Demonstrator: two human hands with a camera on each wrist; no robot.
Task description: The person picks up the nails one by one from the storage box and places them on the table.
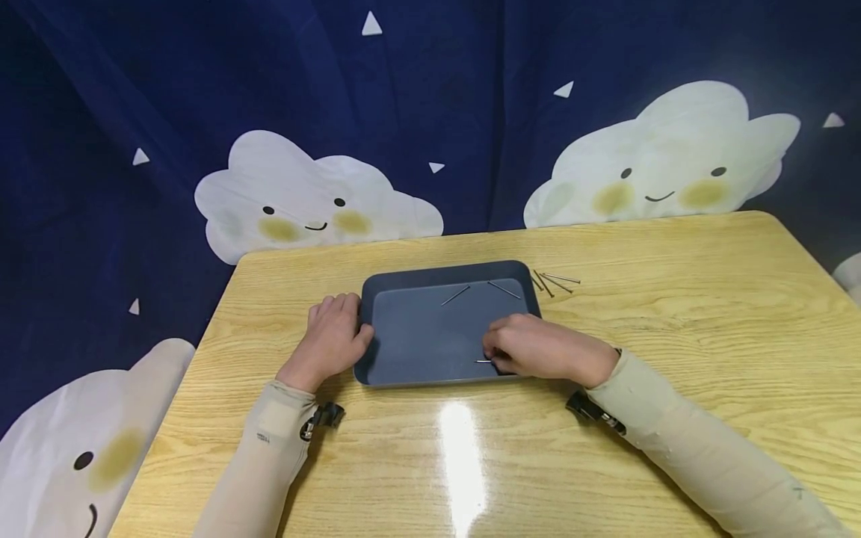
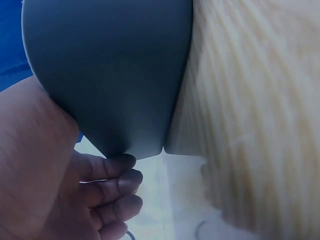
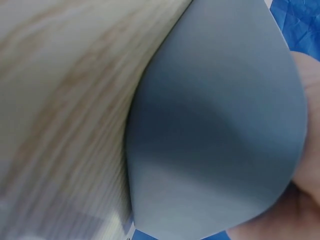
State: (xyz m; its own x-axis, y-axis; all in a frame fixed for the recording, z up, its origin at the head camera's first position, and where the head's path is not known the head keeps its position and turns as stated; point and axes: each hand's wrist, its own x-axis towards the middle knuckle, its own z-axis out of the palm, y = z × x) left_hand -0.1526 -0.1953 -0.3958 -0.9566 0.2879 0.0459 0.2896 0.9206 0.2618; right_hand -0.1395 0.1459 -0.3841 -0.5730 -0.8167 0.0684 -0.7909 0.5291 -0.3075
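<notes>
A shallow dark grey tray [image 1: 424, 329] lies on the wooden table. My left hand [image 1: 329, 340] grips its left rim, thumb over the inside and the other fingers along the outer wall; in the left wrist view those fingertips [image 2: 127, 182] curl by the tray's outer side [image 2: 110, 75]. Inside the tray's front right corner, my right hand [image 1: 528, 345] pinches a thin metal nail [image 1: 482, 362], one end sticking out leftward. Two more nails, one [image 1: 455, 296] and another [image 1: 504, 290], lie toward the tray's back. In the right wrist view the tray wall [image 3: 215, 125] hides the right fingertips.
Several loose nails [image 1: 557, 282] lie in a small cluster on the table [image 1: 673, 314], just beyond the tray's back right corner. A dark blue curtain [image 1: 471, 112] with cloud prints hangs behind the table's far edge.
</notes>
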